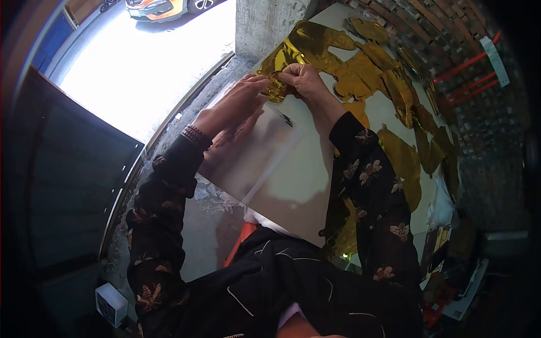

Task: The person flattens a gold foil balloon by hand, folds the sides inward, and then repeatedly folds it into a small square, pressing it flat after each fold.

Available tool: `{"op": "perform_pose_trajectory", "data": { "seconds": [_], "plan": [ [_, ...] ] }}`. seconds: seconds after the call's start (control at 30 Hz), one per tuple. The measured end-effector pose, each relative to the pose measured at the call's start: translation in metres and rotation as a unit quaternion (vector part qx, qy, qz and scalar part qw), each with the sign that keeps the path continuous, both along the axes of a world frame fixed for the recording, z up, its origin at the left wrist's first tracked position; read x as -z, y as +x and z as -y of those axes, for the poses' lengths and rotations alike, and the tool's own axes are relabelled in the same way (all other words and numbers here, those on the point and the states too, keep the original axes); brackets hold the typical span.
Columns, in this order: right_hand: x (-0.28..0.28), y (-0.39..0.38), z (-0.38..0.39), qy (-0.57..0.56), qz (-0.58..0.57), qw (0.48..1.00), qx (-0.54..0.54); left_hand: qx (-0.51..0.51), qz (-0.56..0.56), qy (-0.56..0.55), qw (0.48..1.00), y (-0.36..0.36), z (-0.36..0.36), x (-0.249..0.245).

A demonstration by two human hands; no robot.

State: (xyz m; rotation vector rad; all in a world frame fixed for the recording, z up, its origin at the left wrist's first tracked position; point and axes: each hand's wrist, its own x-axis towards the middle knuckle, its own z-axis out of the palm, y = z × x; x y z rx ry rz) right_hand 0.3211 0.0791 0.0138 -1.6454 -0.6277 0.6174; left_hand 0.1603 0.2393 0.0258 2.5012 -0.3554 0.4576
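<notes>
A shiny, crumpled gold foil balloon (274,92), flat and without air, is between my two hands near the far left edge of the white table. My left hand (239,97) comes in from the left with its fingers closed on the foil. From the right, my right hand (305,80) pinches the same foil between thumb and fingers. Below my hands, a few thin dark strips (286,119) lie on the tabletop (293,180). More flat gold foil balloons (360,73) lie overlapping just beyond my right hand and along the table's right side.
A brick wall (451,34) stands at the right, with a red rack (470,70) on it. Bright daylight enters through an open doorway at the left, where an orange car (160,8) is parked. A small white box (111,304) is at lower left.
</notes>
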Motion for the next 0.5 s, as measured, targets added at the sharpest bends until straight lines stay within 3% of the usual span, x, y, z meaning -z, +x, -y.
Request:
{"op": "perform_pose_trajectory", "data": {
  "seconds": [0.27, 0.33, 0.37, 0.4, 0.47, 0.5],
  "plan": [
    [0.002, 0.006, 0.009, -0.032, 0.034, 0.997, 0.063, -0.050, -0.098, 0.167, 0.980, 0.035, 0.024, 0.000],
    [0.011, 0.026, 0.009, -0.059, 0.136, 0.988, 0.042, -0.035, -0.168, 0.194, 0.966, 0.057, 0.028, -0.004],
    [0.014, 0.039, 0.011, -0.073, 0.186, 0.979, 0.032, -0.025, -0.137, 0.184, 0.973, 0.061, 0.027, 0.001],
    [-0.009, 0.045, 0.014, -0.131, 0.209, 0.968, 0.038, -0.015, -0.107, 0.173, 0.979, 0.065, 0.026, 0.012],
    [-0.052, 0.060, 0.026, -0.125, 0.158, 0.974, 0.106, -0.017, -0.075, 0.154, 0.985, 0.069, 0.027, 0.019],
    [-0.072, 0.075, 0.033, -0.061, 0.107, 0.978, 0.166, -0.029, -0.076, 0.147, 0.986, 0.065, 0.030, 0.020]
  ]
}}
